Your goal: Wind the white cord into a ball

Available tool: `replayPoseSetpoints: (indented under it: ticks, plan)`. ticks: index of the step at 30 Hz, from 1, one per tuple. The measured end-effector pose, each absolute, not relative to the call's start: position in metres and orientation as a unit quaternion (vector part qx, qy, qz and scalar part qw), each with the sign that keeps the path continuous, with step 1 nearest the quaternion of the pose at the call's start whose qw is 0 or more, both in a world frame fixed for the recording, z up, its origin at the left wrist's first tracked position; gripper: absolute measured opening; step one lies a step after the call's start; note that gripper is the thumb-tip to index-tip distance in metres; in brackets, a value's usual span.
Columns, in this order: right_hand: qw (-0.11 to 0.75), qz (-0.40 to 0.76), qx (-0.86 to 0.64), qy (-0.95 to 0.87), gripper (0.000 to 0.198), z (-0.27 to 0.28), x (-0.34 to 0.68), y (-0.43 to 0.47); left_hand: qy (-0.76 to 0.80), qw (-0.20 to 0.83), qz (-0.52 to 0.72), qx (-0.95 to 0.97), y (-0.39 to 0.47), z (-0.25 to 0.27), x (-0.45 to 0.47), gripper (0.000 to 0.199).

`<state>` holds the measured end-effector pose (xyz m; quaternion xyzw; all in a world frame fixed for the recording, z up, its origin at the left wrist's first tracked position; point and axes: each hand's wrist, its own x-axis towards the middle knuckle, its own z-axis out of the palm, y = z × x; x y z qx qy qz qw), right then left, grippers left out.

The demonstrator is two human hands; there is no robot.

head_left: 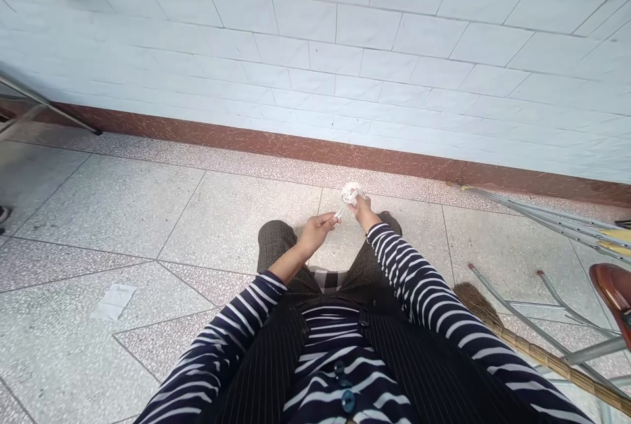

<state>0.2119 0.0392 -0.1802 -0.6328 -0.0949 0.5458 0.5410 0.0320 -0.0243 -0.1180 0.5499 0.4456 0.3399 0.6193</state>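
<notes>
Bundle (351, 191) in Hand

Right hand (363, 210) closes its fingers on the white, tangled-looking bundle, which sits at that hand's 11 o'clock; left hand (314, 235), with the bundle toward 1 o'clock, pinches a slim white piece (338, 215).

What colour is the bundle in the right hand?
The bundle in the right hand is white, best seen in the head view.

One camera is worn on the head. It looks forward and steeply down: the chest (340, 358) is near, the left hand (314, 233) and right hand (363, 207) farther, then floor (236, 207) and wall (369, 26).
</notes>
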Motion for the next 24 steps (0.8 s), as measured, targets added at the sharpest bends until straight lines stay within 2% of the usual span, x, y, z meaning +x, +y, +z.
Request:
replayPoseSetpoints:
  ticks: [3,6,13,17,18,20,24]
  plan:
    - [0.555,0.527,-0.639,-0.075,0.063,-0.174,0.219,0.063,0.455,0.637,0.337,0.522,-0.005,-0.121,0.044,0.046]
    - [0.551,0.522,-0.648,-0.067,0.059,-0.175,0.219,0.059,0.475,0.642,0.337,0.498,0.010,-0.129,0.055,0.041]
    - [0.488,0.571,-0.660,-0.008,0.029,-0.195,0.202,-0.016,0.510,0.639,0.278,0.505,0.020,-0.152,0.065,0.029]
    - [0.446,0.647,-0.617,0.029,0.007,-0.200,0.192,-0.039,0.458,0.604,0.265,0.595,0.014,-0.151,0.065,0.028]
    - [0.438,0.669,-0.599,0.034,0.005,-0.200,0.190,-0.039,0.440,0.594,0.252,0.625,0.010,-0.150,0.064,0.029]
    - [0.430,0.700,-0.568,0.041,0.016,-0.199,0.188,-0.036,0.414,0.567,0.219,0.678,0.000,-0.149,0.061,0.030]
    - [0.435,0.711,-0.551,0.042,0.021,-0.194,0.194,-0.025,0.420,0.496,0.155,0.744,-0.023,-0.152,0.053,0.030]
